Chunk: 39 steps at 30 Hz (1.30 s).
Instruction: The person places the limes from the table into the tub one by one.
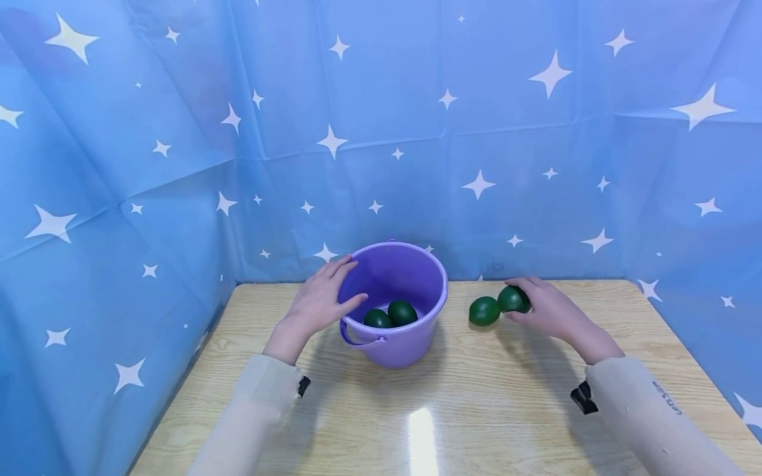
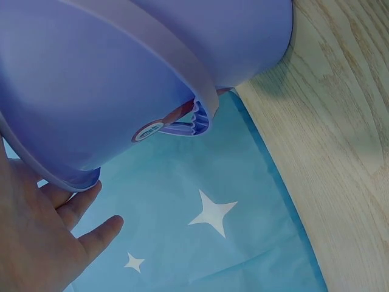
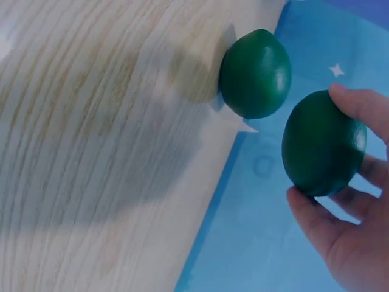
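A purple bucket [image 1: 419,344] stands on the table, its open mouth tilted toward the head camera. Two dark green limes [image 1: 403,313] lie inside it. My left hand [image 1: 319,295] is at the bucket's left rim, fingers extended along it and thumb out over the near side. The left wrist view has those fingertips right at the rim [image 2: 45,173]. My right hand [image 1: 550,314] holds a green lime [image 3: 322,145] between thumb and fingers, to the right of the bucket. Just left of that lime, another lime [image 1: 484,311] rests on the table.
The wood-grain table [image 1: 494,410] ends at a blue star-patterned cloth [image 1: 405,192] behind it, which also hangs at both sides. The bucket's handle [image 1: 360,342] hangs down at its front left. A bright light reflection shows on the table's near part.
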### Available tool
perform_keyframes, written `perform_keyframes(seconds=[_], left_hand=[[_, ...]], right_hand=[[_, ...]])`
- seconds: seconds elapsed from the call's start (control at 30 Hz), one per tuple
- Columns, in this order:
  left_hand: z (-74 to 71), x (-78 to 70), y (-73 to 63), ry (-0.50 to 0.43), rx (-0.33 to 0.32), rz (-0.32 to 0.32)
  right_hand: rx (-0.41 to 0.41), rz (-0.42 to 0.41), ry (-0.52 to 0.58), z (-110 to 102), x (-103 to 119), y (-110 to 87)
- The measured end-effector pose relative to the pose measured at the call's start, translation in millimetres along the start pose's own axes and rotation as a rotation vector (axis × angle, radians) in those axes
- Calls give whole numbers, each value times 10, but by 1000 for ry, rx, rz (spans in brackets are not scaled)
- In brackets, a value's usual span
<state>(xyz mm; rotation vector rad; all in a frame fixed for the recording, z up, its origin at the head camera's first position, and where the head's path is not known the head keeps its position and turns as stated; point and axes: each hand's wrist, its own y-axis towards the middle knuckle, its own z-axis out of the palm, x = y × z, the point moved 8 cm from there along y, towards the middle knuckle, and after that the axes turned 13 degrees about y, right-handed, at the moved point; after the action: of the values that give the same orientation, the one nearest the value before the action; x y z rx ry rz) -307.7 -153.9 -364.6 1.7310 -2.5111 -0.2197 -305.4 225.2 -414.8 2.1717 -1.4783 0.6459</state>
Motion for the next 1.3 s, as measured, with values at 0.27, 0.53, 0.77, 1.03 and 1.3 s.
perform_keyframes(seconds=[0.27, 0.53, 0.77, 1.03, 1.3], left_hand=[[4, 6, -2, -2, -3, 0], [3, 6, -8, -18, -12, -1], [1, 9, -7, -27, -11, -7], [5, 11, -3, -23, -12, -5], [2, 10, 1, -21, -9, -3]], right_hand=[[-3, -16, 6, -31, 100, 0], [-14, -33, -4, -94, 239, 23], [-9, -65, -8, -157, 370, 80], [-14, -91, -30, -212, 531, 159], [-17, -115, -59, -248, 700, 209]])
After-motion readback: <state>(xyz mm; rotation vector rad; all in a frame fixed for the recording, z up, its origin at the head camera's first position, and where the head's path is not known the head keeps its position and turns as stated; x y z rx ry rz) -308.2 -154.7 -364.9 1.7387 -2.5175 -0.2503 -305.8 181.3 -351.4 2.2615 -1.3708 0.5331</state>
